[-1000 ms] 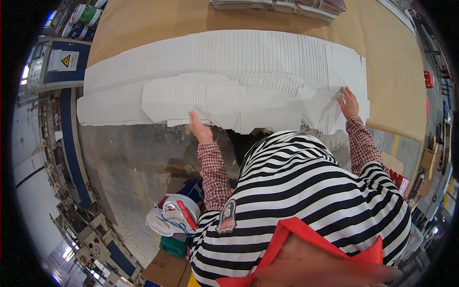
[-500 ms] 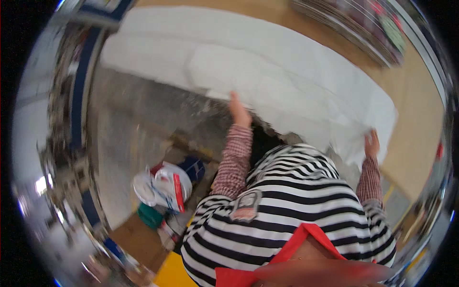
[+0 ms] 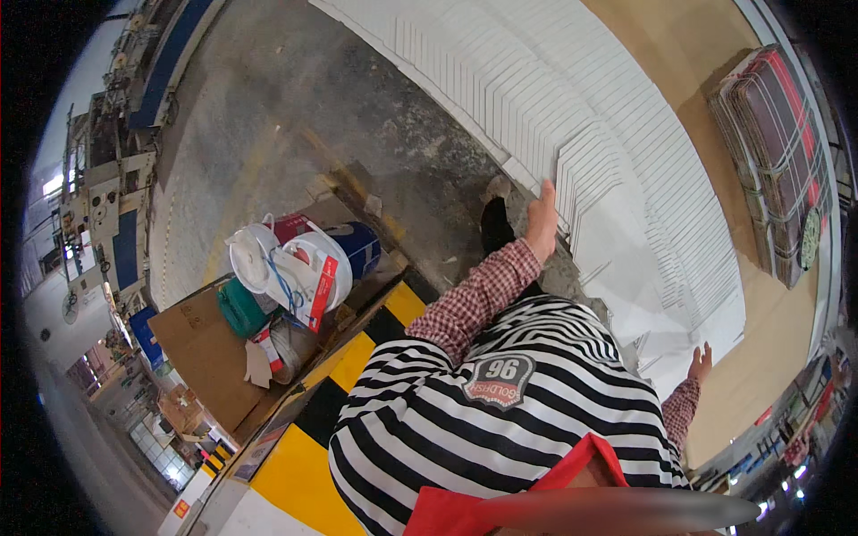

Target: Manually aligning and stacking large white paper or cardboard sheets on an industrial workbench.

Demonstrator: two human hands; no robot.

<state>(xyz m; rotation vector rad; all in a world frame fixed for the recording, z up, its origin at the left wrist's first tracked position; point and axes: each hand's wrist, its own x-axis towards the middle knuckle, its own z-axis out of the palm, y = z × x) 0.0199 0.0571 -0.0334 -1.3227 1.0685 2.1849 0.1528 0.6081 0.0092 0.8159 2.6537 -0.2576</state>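
fanned white sheets [image 3: 617, 161], twelve to four o'clock on tan tabletop [image 3: 764, 362]. your left hand [image 3: 542, 227], two: thumb up at edge, can't tell grip. your right hand [image 3: 699, 365], four: half-open, seemingly empty. uneven push could spill sheets.

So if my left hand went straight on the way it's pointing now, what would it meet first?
Probably the near edge of the long fanned row of flat white sheets, right beyond your left hand; whether they touch is hard to tell.
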